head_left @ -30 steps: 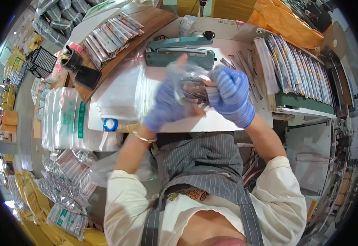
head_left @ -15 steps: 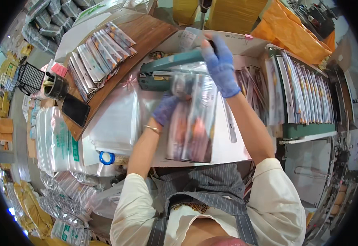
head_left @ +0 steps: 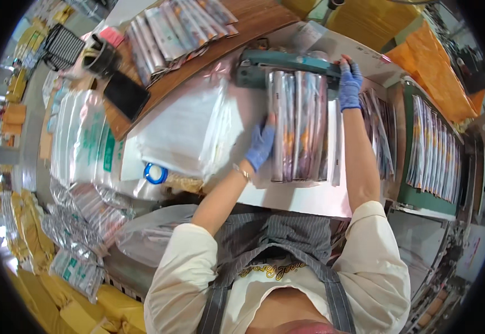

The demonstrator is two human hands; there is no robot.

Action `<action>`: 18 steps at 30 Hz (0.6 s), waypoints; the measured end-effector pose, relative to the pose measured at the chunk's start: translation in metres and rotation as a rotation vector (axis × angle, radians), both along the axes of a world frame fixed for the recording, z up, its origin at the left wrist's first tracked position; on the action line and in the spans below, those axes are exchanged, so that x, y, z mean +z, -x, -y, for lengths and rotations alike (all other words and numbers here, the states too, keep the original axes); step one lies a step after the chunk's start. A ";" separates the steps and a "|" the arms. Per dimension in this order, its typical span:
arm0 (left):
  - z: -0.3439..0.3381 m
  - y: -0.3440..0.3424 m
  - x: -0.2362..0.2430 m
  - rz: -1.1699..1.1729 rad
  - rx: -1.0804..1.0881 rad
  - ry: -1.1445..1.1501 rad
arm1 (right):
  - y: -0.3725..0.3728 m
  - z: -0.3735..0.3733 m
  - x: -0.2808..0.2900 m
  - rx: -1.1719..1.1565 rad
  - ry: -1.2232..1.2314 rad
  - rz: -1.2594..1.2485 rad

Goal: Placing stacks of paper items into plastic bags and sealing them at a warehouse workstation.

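Observation:
My left hand (head_left: 261, 143), in a blue fingerless glove, grips the left edge of a plastic bag of several slim printed packs (head_left: 297, 128), which lies upright in view with its top at a teal bag sealer (head_left: 250, 71). My right hand (head_left: 350, 83), gloved alike, has its fingertips on the right end of the sealer's arm, above and right of the bag. Loose slim packs (head_left: 381, 133) lie just right of my right forearm. Clear plastic bags (head_left: 178, 128) are piled left of my left hand, with a blue tape roll (head_left: 155, 173) at their lower edge.
A green box (head_left: 431, 200) of upright packs stands right. A wooden board (head_left: 259, 16) at upper left holds more packs, a black phone (head_left: 125, 98) and a dark cup (head_left: 102, 60). An orange bag (head_left: 431, 72) lies upper right; wrapped bundles (head_left: 75, 250) lie lower left.
The bag, earlier bunched between both hands, now lies stretched out toward me from the sealer. My right hand moved up and right onto the sealer's arm; my left hand is at the bag's side.

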State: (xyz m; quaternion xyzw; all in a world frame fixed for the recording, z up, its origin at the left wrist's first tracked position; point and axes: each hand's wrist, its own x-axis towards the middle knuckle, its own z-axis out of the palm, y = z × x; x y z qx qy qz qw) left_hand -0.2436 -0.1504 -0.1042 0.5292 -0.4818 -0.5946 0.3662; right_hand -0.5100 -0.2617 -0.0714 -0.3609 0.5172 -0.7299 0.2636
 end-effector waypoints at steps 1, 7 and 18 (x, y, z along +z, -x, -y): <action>-0.020 -0.032 -0.056 0.128 0.173 0.175 | -0.039 0.010 0.009 0.054 0.015 0.022; -0.052 -0.162 0.045 0.312 -0.276 0.388 | -0.059 -0.046 -0.007 -0.190 -0.008 -0.736; 0.001 -0.204 0.043 0.612 -0.116 0.645 | -0.268 -0.198 0.028 0.238 -0.168 -0.933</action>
